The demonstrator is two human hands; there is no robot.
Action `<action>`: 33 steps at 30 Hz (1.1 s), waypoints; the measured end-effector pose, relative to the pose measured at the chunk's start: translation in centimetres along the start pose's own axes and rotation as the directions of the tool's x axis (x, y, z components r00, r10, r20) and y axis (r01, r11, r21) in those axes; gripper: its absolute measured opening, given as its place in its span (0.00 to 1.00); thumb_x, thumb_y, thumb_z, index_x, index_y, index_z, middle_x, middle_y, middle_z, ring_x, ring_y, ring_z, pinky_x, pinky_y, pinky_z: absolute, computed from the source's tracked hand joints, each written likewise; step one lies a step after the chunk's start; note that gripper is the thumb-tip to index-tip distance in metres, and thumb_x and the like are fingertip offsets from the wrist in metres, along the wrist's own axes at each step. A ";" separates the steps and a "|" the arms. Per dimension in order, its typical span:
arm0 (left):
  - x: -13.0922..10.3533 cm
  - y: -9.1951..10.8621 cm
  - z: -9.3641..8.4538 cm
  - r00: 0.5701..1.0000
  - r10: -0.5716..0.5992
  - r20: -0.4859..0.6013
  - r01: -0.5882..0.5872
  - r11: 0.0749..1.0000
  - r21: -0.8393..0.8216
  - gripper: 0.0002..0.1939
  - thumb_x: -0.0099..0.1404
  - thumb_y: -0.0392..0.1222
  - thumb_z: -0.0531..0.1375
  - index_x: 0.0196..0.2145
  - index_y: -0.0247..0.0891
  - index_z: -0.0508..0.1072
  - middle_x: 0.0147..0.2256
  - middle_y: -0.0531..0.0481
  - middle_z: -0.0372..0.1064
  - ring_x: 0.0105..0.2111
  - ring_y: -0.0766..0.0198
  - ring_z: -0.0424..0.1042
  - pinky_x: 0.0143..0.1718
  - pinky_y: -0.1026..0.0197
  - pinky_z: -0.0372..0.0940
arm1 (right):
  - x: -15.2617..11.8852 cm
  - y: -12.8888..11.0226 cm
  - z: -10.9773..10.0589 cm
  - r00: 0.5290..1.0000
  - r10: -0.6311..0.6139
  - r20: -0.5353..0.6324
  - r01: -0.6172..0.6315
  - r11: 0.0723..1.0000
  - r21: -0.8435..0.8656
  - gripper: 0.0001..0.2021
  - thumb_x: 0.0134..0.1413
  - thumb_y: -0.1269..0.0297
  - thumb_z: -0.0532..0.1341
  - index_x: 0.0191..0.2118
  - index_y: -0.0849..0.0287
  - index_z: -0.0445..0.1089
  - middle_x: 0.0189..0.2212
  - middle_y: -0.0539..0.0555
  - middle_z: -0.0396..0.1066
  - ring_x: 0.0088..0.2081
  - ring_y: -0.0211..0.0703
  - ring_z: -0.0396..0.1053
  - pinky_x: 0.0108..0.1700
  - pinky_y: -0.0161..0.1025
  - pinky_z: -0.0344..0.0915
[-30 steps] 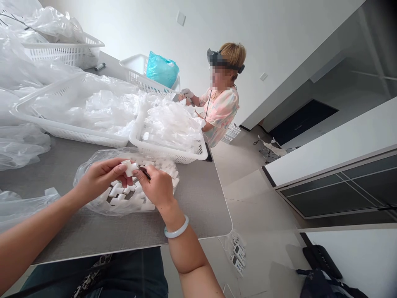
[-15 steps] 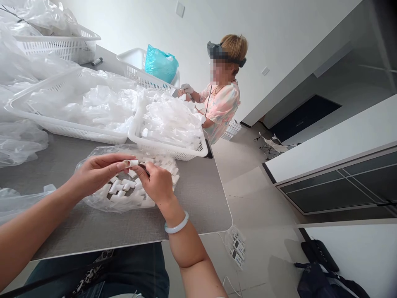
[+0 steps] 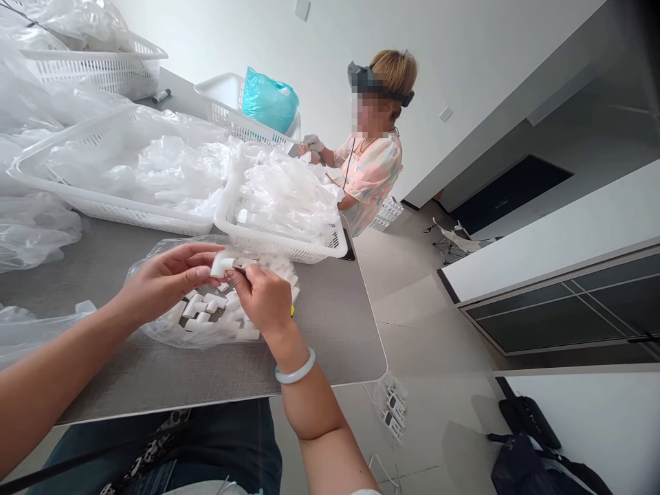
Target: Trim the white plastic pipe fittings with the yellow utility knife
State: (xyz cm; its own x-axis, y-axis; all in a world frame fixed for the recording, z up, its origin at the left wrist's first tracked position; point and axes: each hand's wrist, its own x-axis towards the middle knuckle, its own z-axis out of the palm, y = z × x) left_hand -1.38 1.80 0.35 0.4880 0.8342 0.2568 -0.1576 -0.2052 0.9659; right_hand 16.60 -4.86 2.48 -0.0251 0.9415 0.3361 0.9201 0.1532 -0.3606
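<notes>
My left hand [image 3: 178,278] pinches a white plastic pipe fitting [image 3: 221,264], bent like an elbow or tee, between thumb and fingers. Closed beside it, my right hand [image 3: 265,299] holds a slim tool, mostly hidden in the fist. A dark part of it meets the fitting's open end, and a yellow end [image 3: 293,311] shows behind the hand. Beneath both hands, an opened clear plastic bag [image 3: 170,338] lies on the grey table [image 3: 330,337], with several loose white pipe fittings [image 3: 199,307] in it.
White baskets [image 3: 155,218] full of clear plastic bags stand beyond my hands, a nearer one [image 3: 304,254] close to the table's right edge. A blue bag [image 3: 269,100] sits in a farther basket. A co-worker [image 3: 374,165] works past the table end. Power strips [image 3: 394,409] lie on the floor.
The fitting has been turned in my left hand: its bent side now shows instead of its open end. A yellow tool end has come into sight behind my right hand.
</notes>
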 end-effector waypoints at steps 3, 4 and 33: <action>-0.1 0.0 0.3 0.998 0.039 -0.045 -0.038 0.999 0.013 0.12 0.64 0.51 0.66 0.44 0.48 0.79 0.34 0.47 0.80 0.28 0.52 0.80 0.27 0.52 0.79 | 0.0 0.1 0.1 1.000 -0.020 0.023 0.020 1.000 0.024 0.21 0.69 0.51 0.56 0.27 0.57 0.65 0.22 0.48 0.69 0.25 0.35 0.68 0.23 0.31 0.49; -0.1 0.1 0.4 0.997 0.051 -0.064 -0.048 0.998 0.034 0.12 0.64 0.51 0.67 0.44 0.49 0.80 0.33 0.48 0.80 0.27 0.53 0.79 0.26 0.54 0.79 | 0.0 0.1 0.1 0.999 -0.021 0.040 0.020 0.999 0.035 0.20 0.69 0.51 0.56 0.27 0.57 0.65 0.22 0.48 0.69 0.25 0.35 0.68 0.23 0.30 0.49; -0.9 0.4 1.5 0.902 0.427 -0.071 -0.345 0.809 0.476 0.07 0.68 0.42 0.62 0.44 0.48 0.78 0.39 0.49 0.75 0.31 0.62 0.74 0.28 0.60 0.70 | 0.1 -0.1 0.0 0.999 -0.035 -0.011 0.034 0.999 -0.026 0.21 0.61 0.51 0.65 0.24 0.58 0.63 0.18 0.44 0.62 0.22 0.32 0.63 0.21 0.30 0.45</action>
State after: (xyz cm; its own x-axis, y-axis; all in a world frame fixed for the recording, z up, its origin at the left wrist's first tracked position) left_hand -0.63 0.24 0.52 0.3117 0.7009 0.6415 0.1129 -0.6977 0.7075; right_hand 16.49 -4.74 2.55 -0.0528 0.9324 0.3575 0.9286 0.1775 -0.3258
